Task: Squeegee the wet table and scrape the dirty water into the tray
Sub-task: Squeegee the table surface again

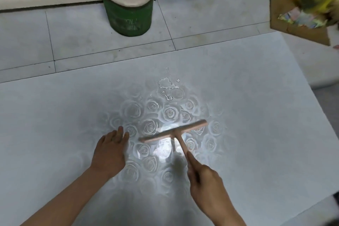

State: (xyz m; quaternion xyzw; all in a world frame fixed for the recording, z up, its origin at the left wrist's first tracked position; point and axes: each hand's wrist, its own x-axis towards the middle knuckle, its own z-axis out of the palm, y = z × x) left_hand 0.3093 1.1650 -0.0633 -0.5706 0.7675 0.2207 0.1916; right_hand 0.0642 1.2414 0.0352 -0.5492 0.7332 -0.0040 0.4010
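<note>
Squeegee [173,132] sits mid-table [256,115], our right hand [205,180] gripping its handle, left hand [110,150] flat and open. Puddle [167,86] lies beyond the blade; no tray visible (risk: we push water off the edge).

table [55,115]: smooth, glossy, pale grey; rose pattern shows under a bright glare
water [167,86]: clear, shiny puddle and beads sitting on the gloss
squeegee [174,131]: pink, matt, looks like plastic
floor [82,33]: grey tiles, dull finish, dark grout lines
stool [126,0]: cream cloth top with panda face; green fabric sides, creased
box [297,27]: brown cardboard, matt
</note>
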